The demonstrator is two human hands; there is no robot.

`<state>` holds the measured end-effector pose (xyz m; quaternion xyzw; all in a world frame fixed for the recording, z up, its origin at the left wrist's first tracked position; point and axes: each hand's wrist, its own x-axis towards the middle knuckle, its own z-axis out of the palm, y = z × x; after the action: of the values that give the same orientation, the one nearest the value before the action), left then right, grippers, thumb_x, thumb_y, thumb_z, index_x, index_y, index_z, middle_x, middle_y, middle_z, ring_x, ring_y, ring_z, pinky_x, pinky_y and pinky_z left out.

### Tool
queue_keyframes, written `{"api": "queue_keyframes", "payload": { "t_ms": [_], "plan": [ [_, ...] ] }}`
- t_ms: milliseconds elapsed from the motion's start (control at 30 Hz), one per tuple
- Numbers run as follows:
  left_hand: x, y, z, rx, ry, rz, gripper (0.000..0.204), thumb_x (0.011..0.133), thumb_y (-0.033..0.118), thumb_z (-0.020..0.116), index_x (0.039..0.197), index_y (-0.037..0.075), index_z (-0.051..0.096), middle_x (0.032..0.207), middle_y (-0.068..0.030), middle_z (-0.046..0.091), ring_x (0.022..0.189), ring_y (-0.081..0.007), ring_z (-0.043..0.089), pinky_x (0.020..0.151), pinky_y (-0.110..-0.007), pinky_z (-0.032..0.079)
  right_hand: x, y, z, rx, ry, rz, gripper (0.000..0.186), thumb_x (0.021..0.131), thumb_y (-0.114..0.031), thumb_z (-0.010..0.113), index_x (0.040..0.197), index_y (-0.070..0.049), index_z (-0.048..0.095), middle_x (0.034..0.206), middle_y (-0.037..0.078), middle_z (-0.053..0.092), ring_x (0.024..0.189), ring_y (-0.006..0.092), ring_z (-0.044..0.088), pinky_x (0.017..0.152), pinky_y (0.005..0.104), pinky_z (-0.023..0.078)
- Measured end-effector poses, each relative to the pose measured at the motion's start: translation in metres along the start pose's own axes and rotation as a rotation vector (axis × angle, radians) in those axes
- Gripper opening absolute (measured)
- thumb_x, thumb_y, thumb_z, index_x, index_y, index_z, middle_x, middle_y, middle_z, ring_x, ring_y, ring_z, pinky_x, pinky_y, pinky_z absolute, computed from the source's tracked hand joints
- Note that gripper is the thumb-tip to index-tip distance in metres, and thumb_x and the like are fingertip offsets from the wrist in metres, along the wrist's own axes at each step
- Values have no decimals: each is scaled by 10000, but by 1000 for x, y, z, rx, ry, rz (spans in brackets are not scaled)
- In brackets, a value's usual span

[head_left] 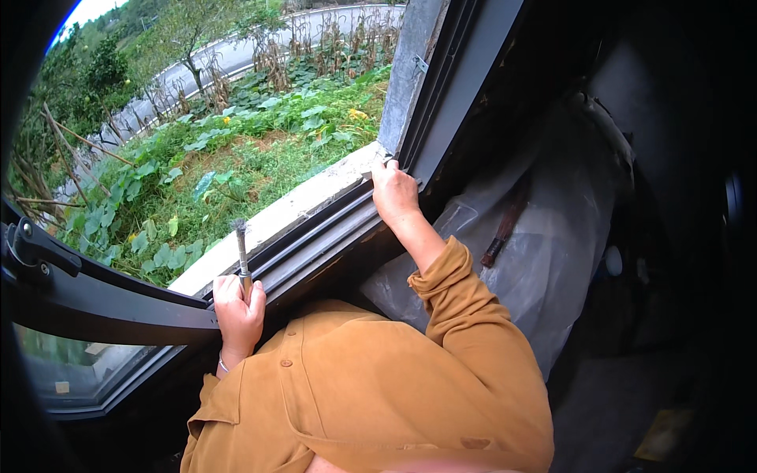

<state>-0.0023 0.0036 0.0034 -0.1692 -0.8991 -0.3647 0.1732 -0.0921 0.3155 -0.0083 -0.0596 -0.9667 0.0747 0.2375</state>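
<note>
My left hand (239,310) is closed around a small brush (243,252) with a metal shank and a greyish tip pointing up. It rests by the near end of the window sill track (315,229). My right hand (394,193) reaches to the far corner of the window frame (434,118), its fingers pinched at the sill. A small dark flat edge shows beside those fingers, but what they hold is mostly hidden.
An open window sash (102,299) with a dark arm juts out at the left. Clear plastic sheeting (544,213) hangs or lies at the right, with a brown, brush-like object (501,232) on it. Outside are green plants (236,165) and a road (331,20).
</note>
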Motion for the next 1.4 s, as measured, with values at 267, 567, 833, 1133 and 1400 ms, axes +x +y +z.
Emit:
{"api": "queue_keyframes", "payload": {
  "t_ms": [267,567,833,1133,1400],
  "plan": [
    [-1,0,1,6,12,22,277,781,86,581,587,2,402,604,-134,405,671,-315,398,626,-411,329,-4,0,-1,-19,8,-51,112,807,-67,491,889,-48,564,833,184,553,633,336,622,570,403,524],
    [-1,2,2,-6,25,15,256,789,79,574,607,7,409,606,-128,404,665,-309,394,625,-412,329,6,-11,-5,-38,83,-31,125,801,-74,504,894,-28,574,838,192,575,630,295,636,540,366,531],
    [-3,1,2,-3,34,13,258,792,85,571,606,15,407,606,-127,408,667,-304,397,627,-408,332,8,-39,-33,-152,12,-75,163,796,-139,536,889,-25,606,885,213,591,651,207,650,493,311,521],
    [3,4,4,-16,15,44,262,793,85,570,601,19,405,583,-118,393,663,-302,392,624,-403,328,28,-84,16,161,13,-399,107,801,-81,502,874,-74,580,870,151,587,697,257,654,569,331,529],
    [-2,-2,1,4,16,28,266,786,90,581,594,9,415,605,-131,413,669,-313,400,631,-412,333,-29,-57,-42,76,164,-197,104,792,-68,512,871,-3,528,823,162,565,573,259,624,510,340,514]
  ]
}}
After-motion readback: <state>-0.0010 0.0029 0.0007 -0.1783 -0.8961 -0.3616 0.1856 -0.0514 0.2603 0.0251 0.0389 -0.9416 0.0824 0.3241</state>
